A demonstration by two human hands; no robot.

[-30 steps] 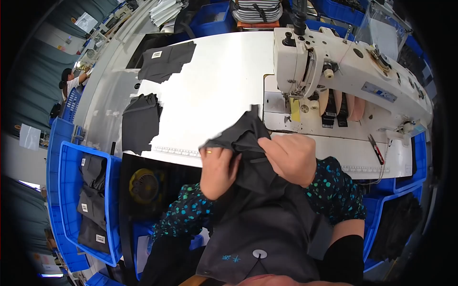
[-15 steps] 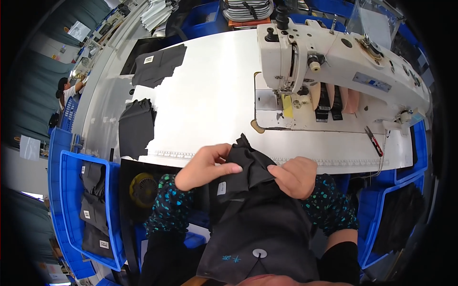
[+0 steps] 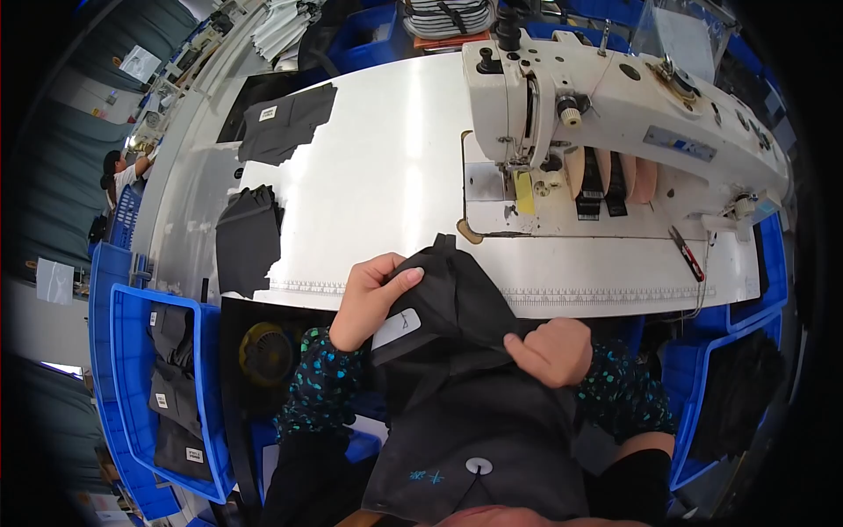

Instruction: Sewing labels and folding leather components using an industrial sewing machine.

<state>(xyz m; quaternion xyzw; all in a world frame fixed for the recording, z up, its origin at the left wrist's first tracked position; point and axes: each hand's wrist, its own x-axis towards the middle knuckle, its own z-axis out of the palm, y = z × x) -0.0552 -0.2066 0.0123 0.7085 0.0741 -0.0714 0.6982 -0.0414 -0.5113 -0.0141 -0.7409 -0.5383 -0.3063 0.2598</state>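
Observation:
A dark grey fabric piece (image 3: pixel 452 285) with a white label (image 3: pixel 397 327) hangs between my two hands at the front edge of the white sewing table. My left hand (image 3: pixel 378 294) pinches its upper left edge, thumb on top, just above the label. My right hand (image 3: pixel 549 350) has curled fingers and grips its lower right edge. The lower part of the fabric overlaps my dark apron (image 3: pixel 465 422). The white sewing machine (image 3: pixel 606 114) stands beyond the fabric to the right, with a yellow strip (image 3: pixel 524 193) by its needle plate.
Two dark fabric stacks (image 3: pixel 246 246) lie on the table's (image 3: pixel 369 167) left. Snips (image 3: pixel 689 255) lie at the right. Blue bins (image 3: pixel 123 378) with fabric flank the table; a fan (image 3: pixel 268 351) sits below it. A co-worker (image 3: pixel 123 171) is at far left.
The fabric was bunched and is now spread wider, showing more of the label. My left hand has moved left and its thumb upward; my right hand has moved down.

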